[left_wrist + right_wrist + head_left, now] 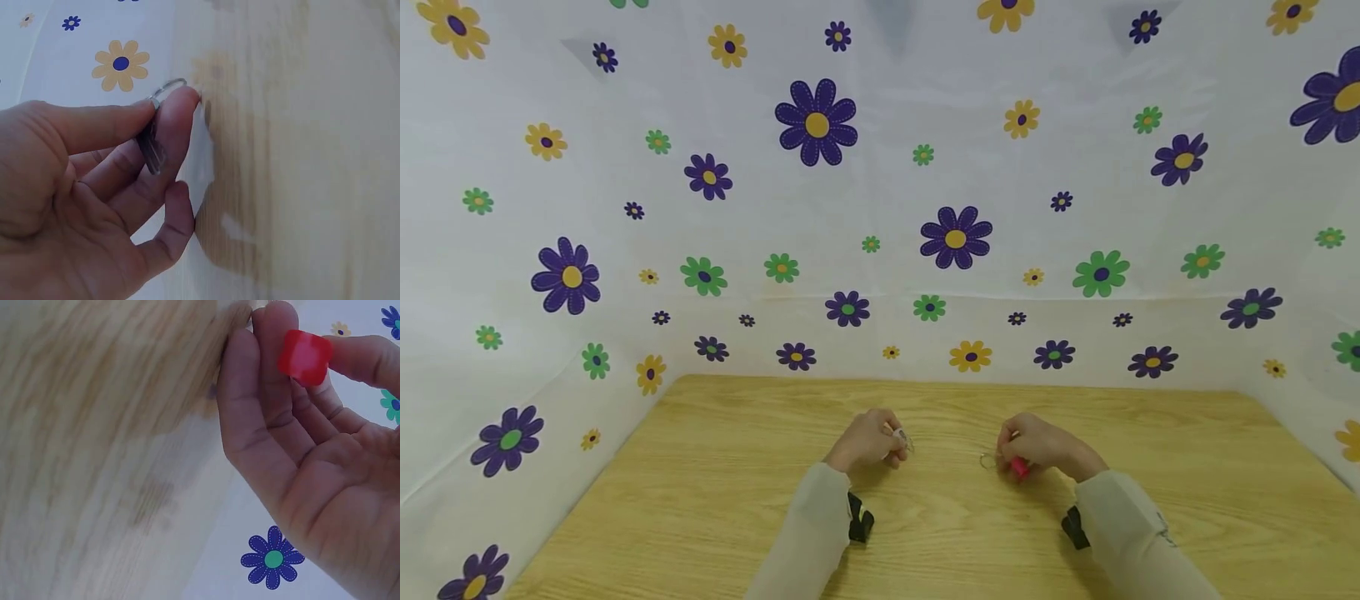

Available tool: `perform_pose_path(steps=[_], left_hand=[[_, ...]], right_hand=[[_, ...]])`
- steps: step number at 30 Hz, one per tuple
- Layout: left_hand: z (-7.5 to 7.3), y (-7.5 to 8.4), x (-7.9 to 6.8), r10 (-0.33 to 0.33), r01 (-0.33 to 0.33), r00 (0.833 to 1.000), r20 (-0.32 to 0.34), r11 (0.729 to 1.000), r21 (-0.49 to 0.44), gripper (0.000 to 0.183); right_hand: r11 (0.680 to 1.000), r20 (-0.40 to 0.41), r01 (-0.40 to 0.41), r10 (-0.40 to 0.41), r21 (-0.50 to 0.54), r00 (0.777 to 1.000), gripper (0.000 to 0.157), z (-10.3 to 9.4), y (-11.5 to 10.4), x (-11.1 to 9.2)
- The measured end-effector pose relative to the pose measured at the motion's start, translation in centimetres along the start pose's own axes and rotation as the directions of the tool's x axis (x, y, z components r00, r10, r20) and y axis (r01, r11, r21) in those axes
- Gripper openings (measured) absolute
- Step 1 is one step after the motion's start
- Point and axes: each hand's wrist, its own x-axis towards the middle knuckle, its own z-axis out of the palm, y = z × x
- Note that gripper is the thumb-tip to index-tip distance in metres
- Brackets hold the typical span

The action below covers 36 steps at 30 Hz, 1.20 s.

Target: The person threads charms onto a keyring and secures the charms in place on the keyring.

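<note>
My left hand (pixel 871 439) pinches a small key (pixel 150 149) between thumb and fingers, just over the table. A thin metal ring (pixel 169 86) stands out past the fingertips, and a pale bit shows there in the head view. Opposite it, my right hand (pixel 1037 442) holds a small red keychain piece (pixel 305 357) between thumb and fingers. Its end looks square with rounded corners. In the head view a metal ring (pixel 987 461) shows beside the right fingertips; its link to the red piece is hidden by the fingers. The two hands are apart.
The wood-grain table (pixel 925 533) lies under both hands. A white cloth with printed flowers (pixel 880 192) rises behind it and at both sides. Black straps (pixel 860 518) sit at the wrists, below light sleeves (pixel 808 533).
</note>
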Motion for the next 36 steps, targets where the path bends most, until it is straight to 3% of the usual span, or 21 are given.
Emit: perform_pose_path(steps=[12, 19, 28, 36], left_hand=[[0.0, -0.4, -0.3, 0.03, -0.023, 0.998, 0.048, 0.989, -0.148, 0.007], [-0.3, -0.5, -0.6, 0.077, -0.067, 0.995, 0.06, 0.985, -0.158, 0.019], [-0.5, -0.7, -0.7, 0.114, -0.107, 0.992, 0.058, 0.987, -0.118, 0.018], [-0.5, -0.7, -0.7, 0.144, -0.137, 0.988, 0.05, 0.983, -0.123, 0.013]], right_hand=[[0.999, -0.012, 0.009, -0.009, 0.038, 1.0, 0.013, -0.3, 0.2, -0.3], [0.997, -0.017, -0.011, 0.012, 0.08, 1.0, 0.016, -0.3, 0.5, -0.5], [0.996, 0.002, -0.024, 0.024, 0.084, 1.0, 0.003, -0.2, 0.8, -0.4], [0.998, -0.014, -0.026, 0.027, 0.064, 1.0, 0.001, -0.1, 0.9, -0.3]])
